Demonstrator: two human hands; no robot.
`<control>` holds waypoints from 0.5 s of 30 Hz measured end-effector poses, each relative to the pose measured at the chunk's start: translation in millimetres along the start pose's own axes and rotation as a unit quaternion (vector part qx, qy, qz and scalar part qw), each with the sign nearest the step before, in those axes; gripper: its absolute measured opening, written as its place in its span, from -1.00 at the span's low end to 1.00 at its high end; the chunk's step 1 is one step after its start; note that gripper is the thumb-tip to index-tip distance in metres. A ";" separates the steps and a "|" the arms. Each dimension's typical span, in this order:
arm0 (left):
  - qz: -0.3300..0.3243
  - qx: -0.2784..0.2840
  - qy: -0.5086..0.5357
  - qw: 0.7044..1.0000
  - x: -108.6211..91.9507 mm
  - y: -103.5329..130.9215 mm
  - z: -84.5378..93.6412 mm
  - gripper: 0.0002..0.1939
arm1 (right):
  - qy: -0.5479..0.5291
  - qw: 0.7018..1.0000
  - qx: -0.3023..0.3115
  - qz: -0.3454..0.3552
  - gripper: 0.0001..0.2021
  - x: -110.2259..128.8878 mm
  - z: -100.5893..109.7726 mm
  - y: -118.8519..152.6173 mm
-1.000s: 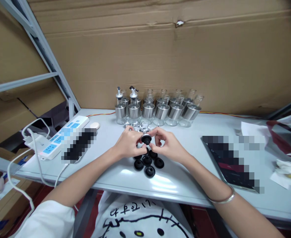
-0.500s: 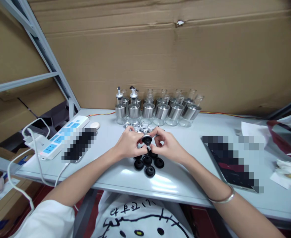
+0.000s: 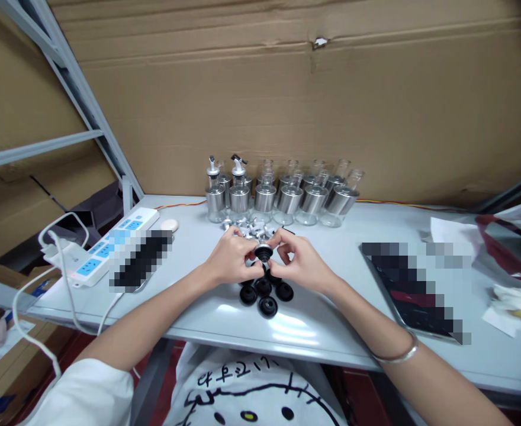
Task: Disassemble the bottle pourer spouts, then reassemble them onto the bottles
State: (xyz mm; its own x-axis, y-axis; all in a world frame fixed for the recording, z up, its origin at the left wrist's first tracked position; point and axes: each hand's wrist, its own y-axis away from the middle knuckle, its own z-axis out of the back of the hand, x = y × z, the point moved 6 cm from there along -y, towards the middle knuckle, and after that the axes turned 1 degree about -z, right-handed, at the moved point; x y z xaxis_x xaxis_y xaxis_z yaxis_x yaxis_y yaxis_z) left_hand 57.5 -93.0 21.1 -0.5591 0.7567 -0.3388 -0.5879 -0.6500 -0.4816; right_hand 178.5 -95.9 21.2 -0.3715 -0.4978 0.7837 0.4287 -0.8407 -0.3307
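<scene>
**Two hands pinch one black cap over the table**

Closest to the person is the front edge of the grey table [image 3: 287, 337]. A wide strip of bare top runs along that edge, so there is room to move there.

A little further in lies a small bunch of black caps [image 3: 264, 294]. They sit close together, some touching.

Just above them, both hands meet. The left hand [image 3: 230, 258] and the right hand [image 3: 299, 260] are curled in, and their fingertips are closed on one black cap [image 3: 263, 253]. The cap is held between the two hands, lifted just over the bunch. A silver bangle [image 3: 398, 352] is on the right wrist.

To the left there is a white power strip [image 3: 109, 244] near the table's left edge, with a cord hanging off the side. A small white oval thing [image 3: 169, 225] lies beside it. To the right there is a flat dark board [image 3: 414, 290], and past it some white paper [image 3: 511, 303] near the right edge.

Behind the hands is a little pile of silver bits [image 3: 251, 226].

Further back stands a row of glass bottles [image 3: 287, 198]. They look empty. Two on the left have spouts on top; the rest are open.

A big cardboard wall [image 3: 287, 100] closes off the back.
</scene>
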 end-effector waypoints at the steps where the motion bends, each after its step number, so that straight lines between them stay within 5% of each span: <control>1: -0.002 0.001 0.001 1.000 -0.6 0.0 0.0 -0.81 | 0.003 1.000 -0.004 0.001 -0.85 -0.5 0.2 0.3; 15: -0.027 0.008 -0.002 1.000 -2.7 -1.1 -1.0 -0.80 | 0.000 1.000 -0.018 0.019 -0.82 -3.2 -0.7 0.6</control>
State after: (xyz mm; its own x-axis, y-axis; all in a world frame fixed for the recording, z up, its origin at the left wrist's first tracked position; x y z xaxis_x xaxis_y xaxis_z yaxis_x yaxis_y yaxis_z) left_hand 60.2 -94.3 21.7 -0.5287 0.7900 -0.3105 -0.6260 -0.6099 -0.4859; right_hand 179.3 -95.1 18.1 -0.3547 -0.5301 0.7702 0.4129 -0.8279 -0.3797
